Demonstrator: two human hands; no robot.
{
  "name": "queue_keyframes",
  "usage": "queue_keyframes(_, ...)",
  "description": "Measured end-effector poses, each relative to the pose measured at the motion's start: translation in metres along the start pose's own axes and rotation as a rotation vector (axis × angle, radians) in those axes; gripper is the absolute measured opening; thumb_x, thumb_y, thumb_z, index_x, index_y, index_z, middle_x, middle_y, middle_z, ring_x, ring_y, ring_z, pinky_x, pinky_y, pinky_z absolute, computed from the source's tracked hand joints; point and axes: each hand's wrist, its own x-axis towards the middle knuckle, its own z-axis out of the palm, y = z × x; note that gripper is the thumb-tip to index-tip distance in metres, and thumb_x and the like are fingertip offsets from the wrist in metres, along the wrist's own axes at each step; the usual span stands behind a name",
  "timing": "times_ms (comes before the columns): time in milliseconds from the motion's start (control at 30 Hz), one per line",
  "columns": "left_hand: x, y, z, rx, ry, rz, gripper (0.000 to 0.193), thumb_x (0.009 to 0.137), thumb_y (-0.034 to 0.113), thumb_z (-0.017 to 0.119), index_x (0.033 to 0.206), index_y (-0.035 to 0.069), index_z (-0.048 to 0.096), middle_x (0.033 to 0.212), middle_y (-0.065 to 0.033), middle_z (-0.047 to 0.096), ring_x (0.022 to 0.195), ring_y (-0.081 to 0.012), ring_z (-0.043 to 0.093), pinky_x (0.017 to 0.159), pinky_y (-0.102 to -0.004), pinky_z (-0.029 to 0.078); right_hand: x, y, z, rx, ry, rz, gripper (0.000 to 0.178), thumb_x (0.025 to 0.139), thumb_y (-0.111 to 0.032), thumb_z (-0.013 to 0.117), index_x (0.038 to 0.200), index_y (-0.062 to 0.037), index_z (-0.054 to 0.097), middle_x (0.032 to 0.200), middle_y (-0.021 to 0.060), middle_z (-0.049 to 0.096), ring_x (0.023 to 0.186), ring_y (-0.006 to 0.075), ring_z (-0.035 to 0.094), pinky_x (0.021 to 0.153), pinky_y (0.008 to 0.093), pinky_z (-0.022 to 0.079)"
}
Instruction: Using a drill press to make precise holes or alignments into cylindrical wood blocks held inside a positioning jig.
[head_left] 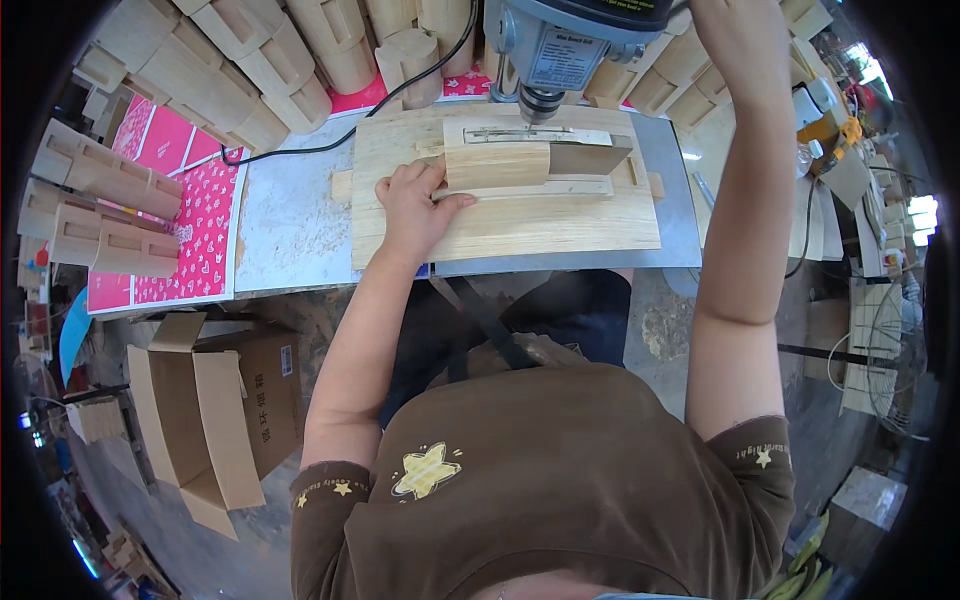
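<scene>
A pale wooden block (497, 166) lies lengthwise in a jig on a flat wooden board (560, 235). At the block's left end is my left hand (415, 205), fingers bent against it and thumb along the front edge, gripping it. A grey-brown plate (590, 158) meets the block's right end. Above the jig hangs the blue bench drill (570, 50), with its chuck (540, 104) just behind the block. My right hand (738, 25) is raised at the top edge beside the drill; its fingers are cut off by the frame, and what they hold is hidden.
Rows of wooden cylinders with cut recesses (225, 60) stand at the back and left, some on a pink patterned sheet (200, 235). A black cable (330, 143) crosses the table. An open cardboard box (215, 410) sits below left. Tools, including an orange-yellow one (848, 132), lie right.
</scene>
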Motion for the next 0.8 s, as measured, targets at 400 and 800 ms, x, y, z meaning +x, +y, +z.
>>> queue_keyframes(400,0.001,0.002,-0.003,-0.001,0.011,0.043,0.055,0.061,0.036,0.076,0.109,0.012,0.063,0.075,0.0001,0.053,0.084,-0.0188,0.051,0.078,-0.0357,0.025,-0.157,0.029,0.066,0.070,0.203,-0.025,0.008,0.083,-0.009,0.059,0.088,-0.0055,0.064,0.065,0.0033,0.054,0.063,0.0190,0.054,0.067,0.0332,0.040)
queue_keyframes(800,0.003,0.012,0.007,-0.019,0.010,0.033,0.055,0.062,0.033,0.077,0.111,0.013,0.063,0.075,0.0006,0.055,0.085,-0.0188,0.051,0.079,-0.0365,0.027,-0.040,-0.006,-0.013,-0.064,0.175,-0.041,0.017,0.083,-0.014,0.055,0.076,0.0010,0.059,0.066,0.0150,0.055,0.062,0.0252,0.055,0.061,0.0322,0.042)
